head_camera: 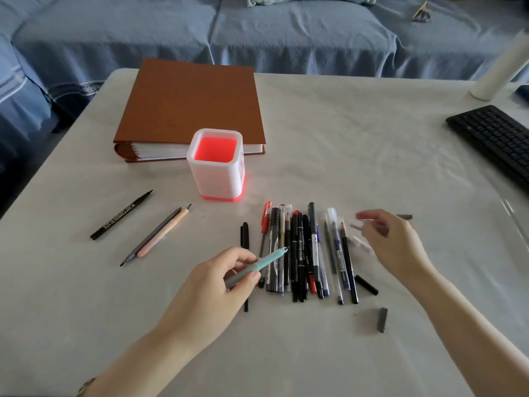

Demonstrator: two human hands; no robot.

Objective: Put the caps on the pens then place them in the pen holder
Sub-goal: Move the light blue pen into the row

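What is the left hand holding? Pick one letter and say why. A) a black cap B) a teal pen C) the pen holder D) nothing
B: the left hand grips the teal pen, its tip over the pile of pens.

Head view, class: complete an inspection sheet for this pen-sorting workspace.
Surface: table under a pale cloth.
Job's things: pen holder upright, no pens showing in it; pen pile in front of it; black marker and pen pair lying left; black cap and grey cap loose.
Clutter: brown binder, keyboard, white roll.
Hands: left hand grips a teal pen; right hand blurred over the pile's right edge, grip unclear.
Cables: nothing seen.
Surroundings: blue-covered sofa behind.
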